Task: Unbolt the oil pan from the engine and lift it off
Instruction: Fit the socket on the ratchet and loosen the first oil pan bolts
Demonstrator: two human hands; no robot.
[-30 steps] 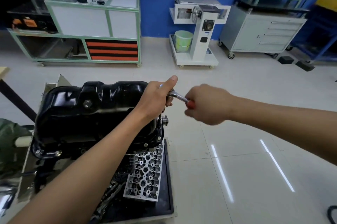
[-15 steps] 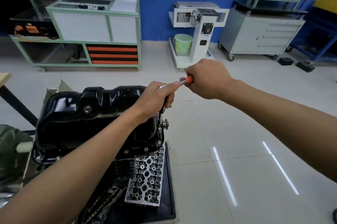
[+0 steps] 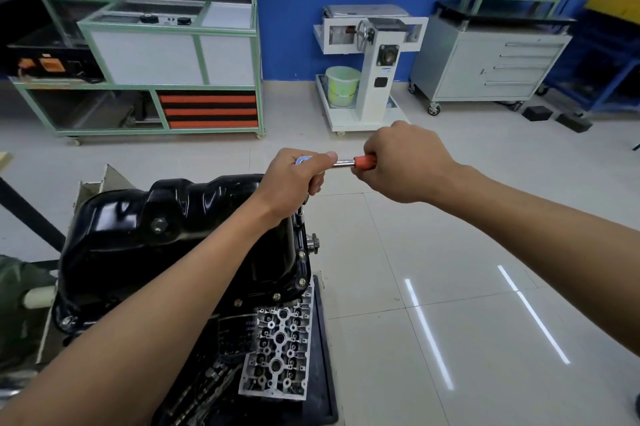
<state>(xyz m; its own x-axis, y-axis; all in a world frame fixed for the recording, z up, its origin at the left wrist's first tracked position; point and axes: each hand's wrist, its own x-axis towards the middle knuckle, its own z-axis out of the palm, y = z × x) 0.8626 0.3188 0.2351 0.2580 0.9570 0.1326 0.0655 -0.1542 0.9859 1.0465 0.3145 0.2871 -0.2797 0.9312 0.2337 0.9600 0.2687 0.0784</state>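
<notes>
Ratchet (image 3: pixel 344 163) held level between both hands — left hand (image 3: pixel 294 183) fingers clamped over its head, right hand (image 3: pixel 405 162) fingers wrapped round the orange grip. Black oil pan (image 3: pixel 180 238) sits atop the engine (image 3: pixel 239 328) — extension meeting its right flange.

Black tray (image 3: pixel 327 373) carries the engine (image 3: pixel 235 328), oil pan (image 3: pixel 194 214) uppermost. Silver cast part with many bores (image 3: pixel 278 349) sits along the tray's right edge, touching the engine. Tiled floor (image 3: pixel 415 252) lies beyond that edge.
</notes>
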